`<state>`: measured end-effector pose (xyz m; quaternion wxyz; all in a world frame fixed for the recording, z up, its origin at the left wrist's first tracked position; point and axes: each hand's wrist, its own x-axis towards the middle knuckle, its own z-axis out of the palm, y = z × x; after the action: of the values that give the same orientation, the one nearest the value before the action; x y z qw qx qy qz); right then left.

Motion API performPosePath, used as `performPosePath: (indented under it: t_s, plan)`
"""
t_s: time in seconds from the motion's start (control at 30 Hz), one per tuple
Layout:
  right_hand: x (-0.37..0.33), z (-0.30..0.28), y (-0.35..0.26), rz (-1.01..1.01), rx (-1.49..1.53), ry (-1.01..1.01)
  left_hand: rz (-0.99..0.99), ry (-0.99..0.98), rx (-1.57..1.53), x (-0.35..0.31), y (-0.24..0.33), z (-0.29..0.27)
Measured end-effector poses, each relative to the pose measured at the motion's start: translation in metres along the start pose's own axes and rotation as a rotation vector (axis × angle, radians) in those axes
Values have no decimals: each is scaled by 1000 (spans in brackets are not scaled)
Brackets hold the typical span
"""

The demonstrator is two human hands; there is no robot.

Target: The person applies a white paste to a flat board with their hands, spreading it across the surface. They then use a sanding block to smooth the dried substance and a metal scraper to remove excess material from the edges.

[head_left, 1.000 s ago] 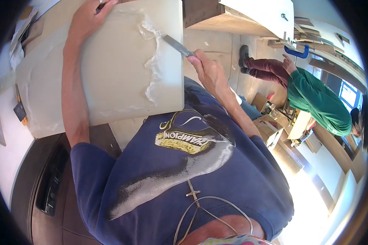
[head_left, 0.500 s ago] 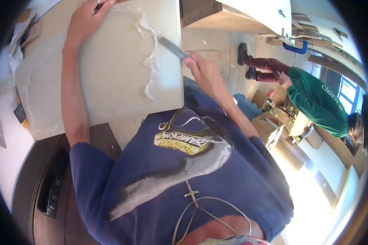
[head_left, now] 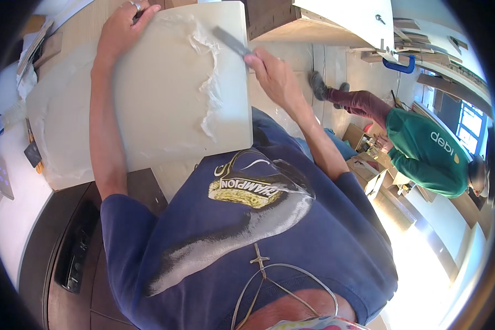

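A pale, smooth panel (head_left: 159, 104) lies in front of me. My left hand (head_left: 121, 33), a ring on one finger, is at its far edge. The thumb is on top, and the other fingers curl over the edge, partly hidden. My right hand (head_left: 275, 74) is closed round the near end of a flat grey scraper (head_left: 231, 41). Its blade points to the far left, over the panel's right part. Just left of the blade, a ragged strip of whitish, translucent film (head_left: 210, 91) runs down the panel, crumpled and raised in places.
A brush (head_left: 33, 151) lies by the panel's left end. Below is a dark cabinet or appliance (head_left: 74, 247). Beyond my right hand stands a wooden cabinet with a white face (head_left: 346, 19). A blue clamp (head_left: 399, 64) and a person in a green top (head_left: 429, 148) are at right, near cardboard boxes (head_left: 368, 170).
My right hand and the scraper have moved slightly away from me, up along the panel. At right, the person's legs and arm have shifted. The view has moved a little.
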<state>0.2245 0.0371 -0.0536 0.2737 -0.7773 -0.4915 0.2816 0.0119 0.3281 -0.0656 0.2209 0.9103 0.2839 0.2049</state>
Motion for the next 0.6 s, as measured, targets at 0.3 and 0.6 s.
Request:
performPosePath:
  t_s: [0.3, 0.6]
  plan:
    - [25, 1, 1, 46, -23, -12, -52, -18, 6, 0, -8, 4]
    - [30, -1, 7, 23, 38, -6, -43, -11, -21, 3, 1, 0]
